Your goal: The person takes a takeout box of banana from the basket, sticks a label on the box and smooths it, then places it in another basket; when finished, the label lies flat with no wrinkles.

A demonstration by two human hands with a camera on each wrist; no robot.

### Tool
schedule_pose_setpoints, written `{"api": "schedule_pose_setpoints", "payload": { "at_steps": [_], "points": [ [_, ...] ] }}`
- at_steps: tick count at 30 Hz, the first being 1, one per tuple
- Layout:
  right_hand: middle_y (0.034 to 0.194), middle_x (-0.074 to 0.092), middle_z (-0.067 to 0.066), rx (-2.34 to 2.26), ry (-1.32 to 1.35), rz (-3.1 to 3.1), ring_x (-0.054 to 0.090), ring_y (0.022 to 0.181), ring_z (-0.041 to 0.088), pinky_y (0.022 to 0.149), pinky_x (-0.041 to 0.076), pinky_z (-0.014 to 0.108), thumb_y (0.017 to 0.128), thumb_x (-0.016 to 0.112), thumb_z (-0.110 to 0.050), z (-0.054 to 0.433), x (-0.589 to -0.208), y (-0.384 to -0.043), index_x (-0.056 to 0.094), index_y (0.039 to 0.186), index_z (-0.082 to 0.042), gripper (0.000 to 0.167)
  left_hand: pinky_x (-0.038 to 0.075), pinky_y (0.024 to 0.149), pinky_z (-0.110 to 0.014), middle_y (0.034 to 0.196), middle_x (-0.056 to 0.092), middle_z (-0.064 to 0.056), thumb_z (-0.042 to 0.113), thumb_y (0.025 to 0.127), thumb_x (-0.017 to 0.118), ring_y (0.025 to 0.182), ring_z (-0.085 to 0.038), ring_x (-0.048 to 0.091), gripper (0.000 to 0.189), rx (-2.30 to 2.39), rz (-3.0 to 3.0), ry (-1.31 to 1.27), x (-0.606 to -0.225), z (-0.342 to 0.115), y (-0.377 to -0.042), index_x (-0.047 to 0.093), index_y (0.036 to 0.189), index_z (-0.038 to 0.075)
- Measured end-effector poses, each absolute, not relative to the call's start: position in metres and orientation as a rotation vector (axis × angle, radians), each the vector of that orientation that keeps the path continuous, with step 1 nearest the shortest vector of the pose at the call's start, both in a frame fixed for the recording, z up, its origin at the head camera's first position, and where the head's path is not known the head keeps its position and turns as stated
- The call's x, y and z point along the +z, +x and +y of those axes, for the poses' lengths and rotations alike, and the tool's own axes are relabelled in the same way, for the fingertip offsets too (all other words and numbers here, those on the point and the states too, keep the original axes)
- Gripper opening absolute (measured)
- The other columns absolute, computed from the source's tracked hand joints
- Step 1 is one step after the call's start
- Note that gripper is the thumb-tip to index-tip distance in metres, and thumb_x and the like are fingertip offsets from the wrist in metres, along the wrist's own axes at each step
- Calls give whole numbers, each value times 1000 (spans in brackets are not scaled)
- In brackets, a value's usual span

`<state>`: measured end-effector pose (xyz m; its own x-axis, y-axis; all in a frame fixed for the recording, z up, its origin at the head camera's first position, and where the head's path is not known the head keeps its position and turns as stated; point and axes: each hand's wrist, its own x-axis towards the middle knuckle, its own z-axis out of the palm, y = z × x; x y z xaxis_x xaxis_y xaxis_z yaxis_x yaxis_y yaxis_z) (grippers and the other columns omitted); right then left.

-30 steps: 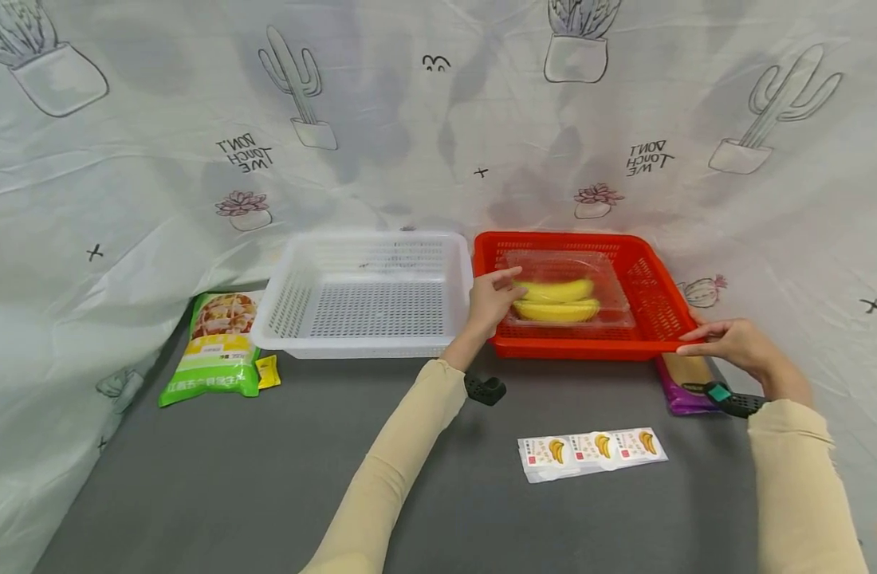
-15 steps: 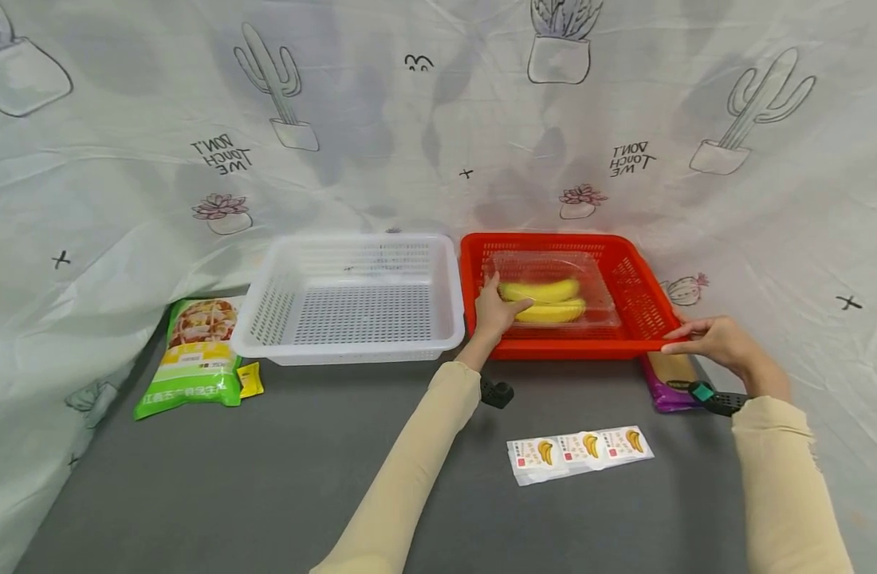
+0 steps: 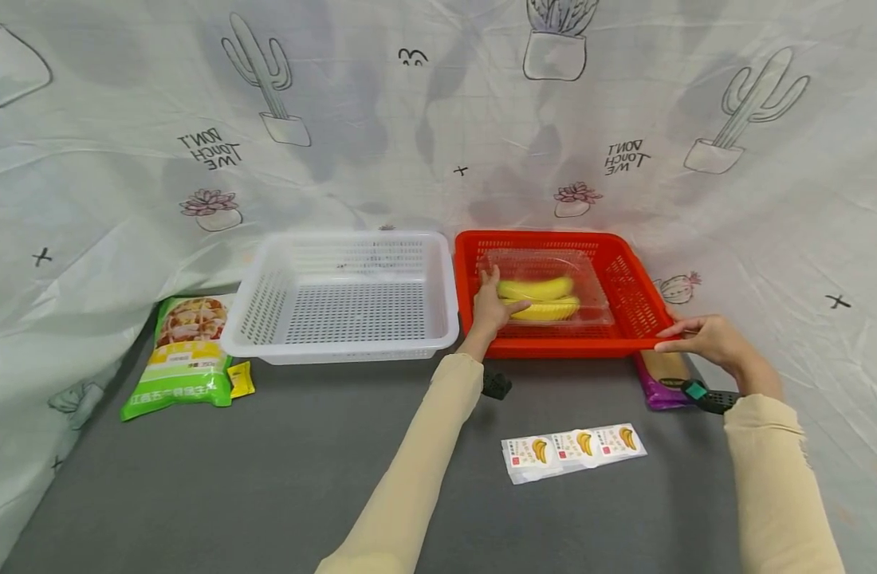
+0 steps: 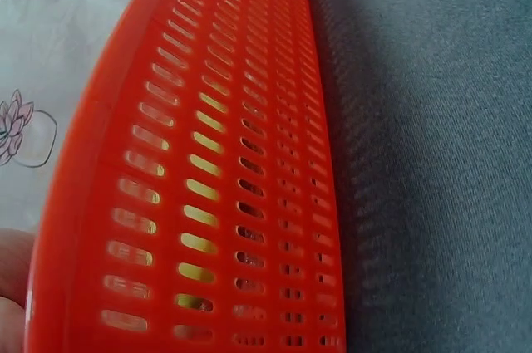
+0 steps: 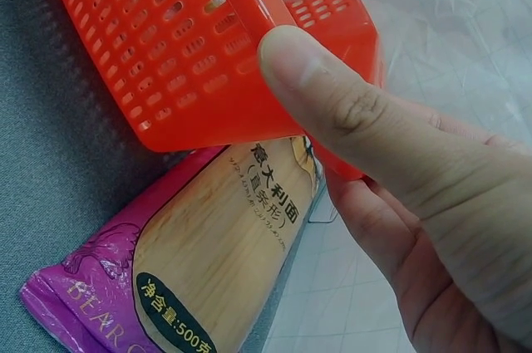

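Note:
A clear plastic box [image 3: 591,291] with two yellow bananas [image 3: 546,309] inside lies in the red perforated basket [image 3: 560,348]. My left hand [image 3: 487,309] reaches over the basket's front rim onto the box's left end, thumb and fingers spread apart. In the left wrist view the basket's slotted wall [image 4: 224,162] fills the middle, and only a bit of that hand shows at the lower left edge. At the front right corner, my right hand [image 3: 721,347] pinches the basket's rim, thumb on top and fingers beneath, as the right wrist view shows.
Under the basket's right corner lies a purple pasta packet [image 5: 220,237]. A white perforated basket [image 3: 338,351] stands to the left, beside a green food bag [image 3: 180,375] and a small yellow sachet [image 3: 241,379]. Banana label strips [image 3: 575,452] lie on the grey table [image 3: 266,486].
My left hand has shifted from pinching near the bananas to spread fingers over the box's left end. My right hand keeps its hold on the rim. The head view has turned slightly right.

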<state>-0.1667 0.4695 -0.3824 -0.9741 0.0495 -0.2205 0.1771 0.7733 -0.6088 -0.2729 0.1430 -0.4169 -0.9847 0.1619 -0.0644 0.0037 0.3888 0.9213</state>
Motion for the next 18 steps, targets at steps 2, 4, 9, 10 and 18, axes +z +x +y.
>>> {"api": "schedule_pose_setpoints", "payload": {
  "at_steps": [2,4,9,10,18],
  "points": [
    [145,26,31,-991,178,2772,41,115,43,72,42,19,80,79,-32,469,-383,-166,68,107,12,53,21,113,-50,158,13,-14,19,81,78,141,-40,18,91,1662,2508,160,-418,143,-274,23,152,8],
    [145,26,31,-997,175,2769,42,116,43,72,42,18,80,79,-32,470,-383,-167,68,107,12,53,20,113,-50,158,16,-14,19,80,78,141,-40,20,89,1668,2527,169,-418,143,-274,25,151,7],
    [146,27,30,-985,164,2775,40,119,46,75,44,22,81,78,-33,471,-384,-169,68,108,11,52,21,113,-50,156,22,-17,28,77,82,140,-36,26,93,1519,2675,240,-417,143,-275,29,150,5],
    [146,26,30,-987,163,2775,38,120,47,77,44,25,81,78,-33,471,-385,-169,68,108,11,52,21,113,-51,155,22,-17,31,76,83,140,-35,28,96,1465,2716,269,-416,143,-276,28,150,5],
    [147,23,30,-1041,141,2747,26,131,54,99,34,62,81,78,-28,471,-383,-169,65,109,15,53,23,111,-53,155,29,-4,41,65,87,134,-24,42,77,1378,2873,423,-413,148,-276,59,131,11]
  ]
}}
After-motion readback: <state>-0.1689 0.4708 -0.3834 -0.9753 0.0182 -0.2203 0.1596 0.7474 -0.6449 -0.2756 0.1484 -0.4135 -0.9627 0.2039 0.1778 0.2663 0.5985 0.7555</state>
